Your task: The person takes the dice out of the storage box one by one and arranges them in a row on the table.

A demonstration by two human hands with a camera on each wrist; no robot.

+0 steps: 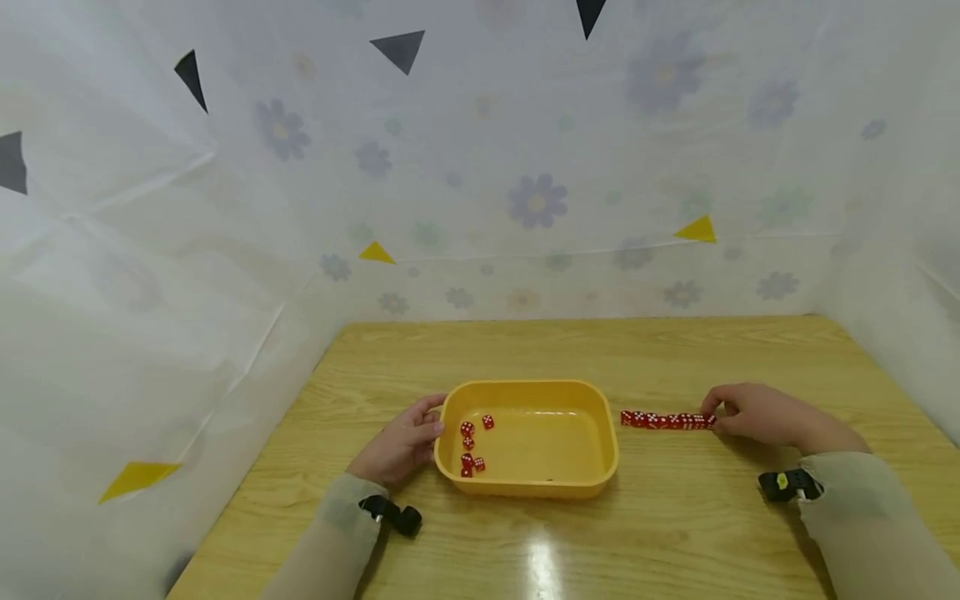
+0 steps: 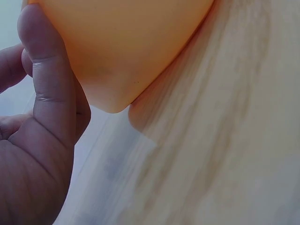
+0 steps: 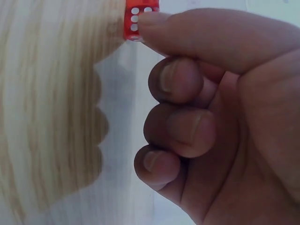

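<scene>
Head view: yellow tray (image 1: 600,442) sits mid-bench (image 1: 675,533), a few red dice (image 1: 471,446) inside.
Left hand (image 1: 401,446): fingers resting against the tray's left wall.
Right hand (image 1: 757,414): fingers pinching the end die (image 3: 137,18) of the dice row (image 1: 666,421), right of the tray.

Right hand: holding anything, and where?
Right hand pinches the end red die of the row on the wooden table; which faces cannot be told.
</scene>
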